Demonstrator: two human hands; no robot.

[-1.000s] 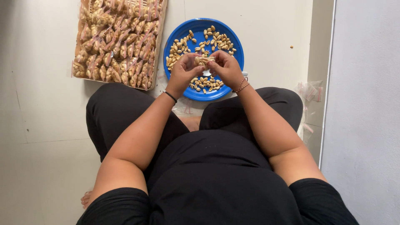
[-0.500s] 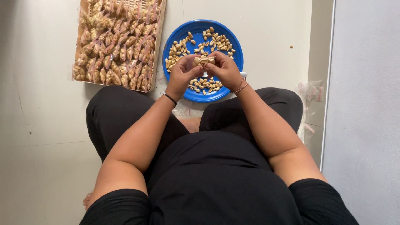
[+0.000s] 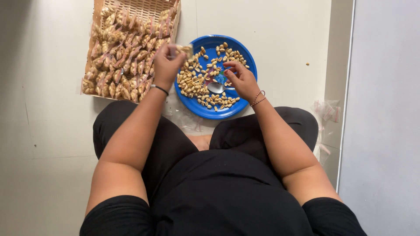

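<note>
A round blue plate (image 3: pixel 236 109) with several loose peanuts and a metal spoon (image 3: pixel 216 88) lies on the pale floor before my knees. My left hand (image 3: pixel 166 65) is raised between the plate and a wicker basket (image 3: pixel 144 6), gripping a small clear packet of peanuts (image 3: pixel 185 49). The basket holds several filled packets (image 3: pixel 122 61). My right hand (image 3: pixel 240 78) hovers over the plate with its fingers curled at the spoon's handle; whether it grips the handle is unclear.
I sit cross-legged in black clothes on a pale floor. Empty clear plastic bags (image 3: pixel 326 111) lie by my right knee. A grey wall panel (image 3: pixel 385 109) runs along the right side.
Both hands were together over the plate on one packet. Now my left hand has carried the packet left toward the basket, and my right hand has dropped to the spoon.
</note>
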